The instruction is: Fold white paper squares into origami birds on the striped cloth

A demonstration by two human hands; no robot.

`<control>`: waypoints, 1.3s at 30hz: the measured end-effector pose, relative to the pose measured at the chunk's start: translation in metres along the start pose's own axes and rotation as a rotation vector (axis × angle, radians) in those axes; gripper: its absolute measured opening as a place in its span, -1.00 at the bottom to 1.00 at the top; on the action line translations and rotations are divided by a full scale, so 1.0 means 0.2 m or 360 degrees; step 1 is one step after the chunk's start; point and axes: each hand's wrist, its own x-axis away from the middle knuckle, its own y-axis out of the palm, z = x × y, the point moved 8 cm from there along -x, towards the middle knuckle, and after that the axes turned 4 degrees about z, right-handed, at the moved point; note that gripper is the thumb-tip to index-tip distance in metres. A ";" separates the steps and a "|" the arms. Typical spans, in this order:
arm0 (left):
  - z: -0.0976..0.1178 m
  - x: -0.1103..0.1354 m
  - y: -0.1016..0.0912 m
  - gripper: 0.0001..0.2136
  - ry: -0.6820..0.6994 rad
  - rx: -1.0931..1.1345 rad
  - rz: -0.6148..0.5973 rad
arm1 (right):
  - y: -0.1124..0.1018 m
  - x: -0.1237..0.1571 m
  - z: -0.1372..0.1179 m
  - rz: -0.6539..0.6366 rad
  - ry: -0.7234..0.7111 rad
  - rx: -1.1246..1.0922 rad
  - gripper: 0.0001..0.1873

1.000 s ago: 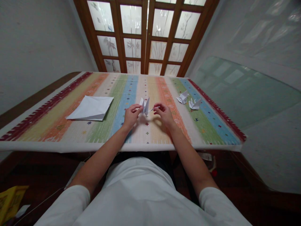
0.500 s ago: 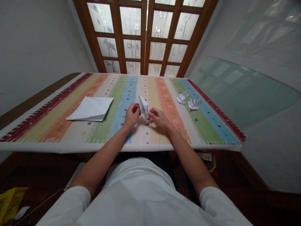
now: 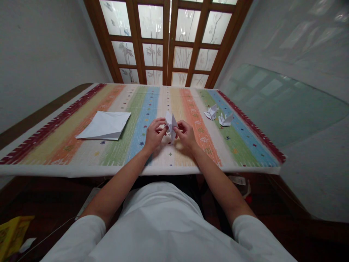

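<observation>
A folded piece of white paper (image 3: 171,122), narrow and pointed at both ends, is held upright between my hands over the middle of the table. My left hand (image 3: 156,134) pinches its left side with thumb and fingers. On its right side, my right hand (image 3: 186,134) grips the paper between thumb and bent fingers. Farther right stand two finished-looking white paper cranes, a back one (image 3: 211,112) and a front one (image 3: 225,119). A stack of white paper sheets (image 3: 105,124) lies at the left, its near edge slightly lifted.
A striped, multicoloured tablecloth (image 3: 131,153) covers the table, whose front edge is close to my body. Wooden doors with glass panes (image 3: 166,43) stand behind the table. A glass panel (image 3: 283,102) is on the right. A yellow bag-like object (image 3: 16,233) lies low at the left.
The folded paper has turned and shifted slightly right. My right hand has moved up along it, and my left hand's fingers have spread a little around its edge.
</observation>
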 end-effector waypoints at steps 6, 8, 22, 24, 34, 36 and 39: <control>0.07 0.01 -0.02 -0.75 0.0027 -0.0069 -0.0003 | -0.05 -0.02 0.09 0.0163 0.0281 -0.0261 -0.52; 0.10 0.02 0.01 -0.84 0.0077 -0.0155 -0.0136 | -0.06 -0.03 0.12 0.0212 0.0357 -0.0315 -0.54; 0.13 0.06 0.11 -0.69 0.0166 -0.0211 -0.0671 | -0.09 -0.04 0.17 0.0224 0.0442 -0.0459 -0.53; 0.13 0.05 0.10 -0.69 0.0152 -0.0207 -0.0562 | -0.07 -0.03 0.15 0.0166 0.0447 -0.0521 -0.56; 0.06 0.02 0.03 -0.69 0.0029 -0.0257 -0.0156 | 0.03 0.01 0.07 -0.0211 0.0403 -0.0395 -0.64; 0.05 0.01 0.02 -0.72 -0.0006 -0.0221 -0.0129 | 0.02 0.00 0.06 -0.0205 0.0341 -0.0321 -0.66; 0.03 0.00 0.01 -0.77 -0.0077 -0.0150 -0.0090 | -0.01 -0.03 0.07 -0.0147 0.0219 -0.0167 -0.69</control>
